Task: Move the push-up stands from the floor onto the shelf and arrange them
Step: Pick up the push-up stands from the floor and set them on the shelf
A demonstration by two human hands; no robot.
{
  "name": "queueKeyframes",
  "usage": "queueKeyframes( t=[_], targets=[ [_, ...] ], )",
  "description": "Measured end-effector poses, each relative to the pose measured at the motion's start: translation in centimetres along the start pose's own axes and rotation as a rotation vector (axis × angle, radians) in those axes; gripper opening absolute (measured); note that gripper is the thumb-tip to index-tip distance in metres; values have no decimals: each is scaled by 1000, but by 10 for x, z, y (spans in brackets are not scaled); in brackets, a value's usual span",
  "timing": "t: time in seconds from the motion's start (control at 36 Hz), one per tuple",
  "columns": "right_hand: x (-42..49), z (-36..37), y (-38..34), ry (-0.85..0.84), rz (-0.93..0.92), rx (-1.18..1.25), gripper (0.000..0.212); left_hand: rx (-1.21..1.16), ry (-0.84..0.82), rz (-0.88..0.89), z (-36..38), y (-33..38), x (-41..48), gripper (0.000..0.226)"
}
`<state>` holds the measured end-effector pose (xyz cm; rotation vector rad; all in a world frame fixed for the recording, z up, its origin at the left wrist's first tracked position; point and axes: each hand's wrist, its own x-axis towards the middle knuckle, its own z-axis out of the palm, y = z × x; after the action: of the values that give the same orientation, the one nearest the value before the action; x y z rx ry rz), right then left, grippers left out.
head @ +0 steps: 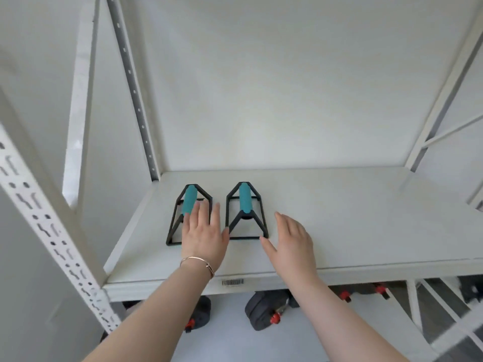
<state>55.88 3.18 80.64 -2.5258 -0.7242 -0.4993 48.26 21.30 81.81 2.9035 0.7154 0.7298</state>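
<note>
- Left push-up stand (189, 205) and right push-up stand (245, 202) stood paired on shelf (366, 218).
- My left hand (203, 236) and right hand (292, 241) were spread, holding nothing.
- I judged: nudge bases parallel, lightly.

Storeroom for gym gear: white slotted metal rack (44, 226) left of left hand (202, 236), barcode label (232, 282) on shelf edge (339, 276) below it, dumbbells (264, 312) on floor (230, 343) underneath.

Two black-framed push-up stands with teal foam grips stand upright side by side on the white shelf (339, 218): left stand (188, 202), right stand (245, 205).
</note>
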Motion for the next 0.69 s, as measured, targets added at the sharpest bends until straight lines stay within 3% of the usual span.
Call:
queueKeyframes(
  t=[0.33, 0.69],
  targets=[
    [-143, -61, 98, -10, -114, -62, 67, 74, -201, 48, -8, 117, -170, 69],
    [-302, -58, 209, -285, 82, 50, 67, 59, -558, 2, 52, 180, -297, 69]
  ],
)
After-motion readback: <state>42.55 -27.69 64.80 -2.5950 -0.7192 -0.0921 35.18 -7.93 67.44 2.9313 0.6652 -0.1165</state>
